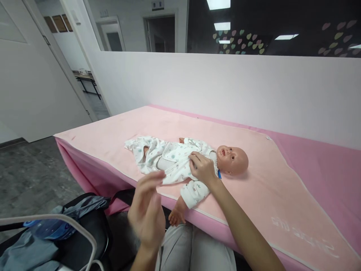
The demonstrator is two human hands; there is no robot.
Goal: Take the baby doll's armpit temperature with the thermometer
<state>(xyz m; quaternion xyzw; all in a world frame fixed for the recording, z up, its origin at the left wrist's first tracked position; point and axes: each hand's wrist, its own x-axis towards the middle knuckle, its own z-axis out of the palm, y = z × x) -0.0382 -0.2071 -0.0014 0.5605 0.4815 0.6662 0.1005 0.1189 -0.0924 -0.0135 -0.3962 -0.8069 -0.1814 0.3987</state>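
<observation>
A baby doll (232,161) lies on its back on the pink covered table, its bald head to the right. It wears a white printed baby outfit (176,152), whose front lies partly apart over a pale layer beneath. My right hand (201,168) rests on the doll's chest, its fingers closed on the cloth of the outfit. In front of the table edge my left hand (149,210) is raised, slightly blurred, fingers apart and holding nothing. The doll's near arm (178,211) hangs over the edge between my hands. A small blue bit shows by its neck.
A peach-pink mat (267,203) with faint lettering covers the table over a darker pink cloth (324,162). At lower left, a black chair (93,229) holds grey clothing and a plastic bottle (53,227), with a white cable (70,220) in front. Behind runs a white wall (225,90) with windows.
</observation>
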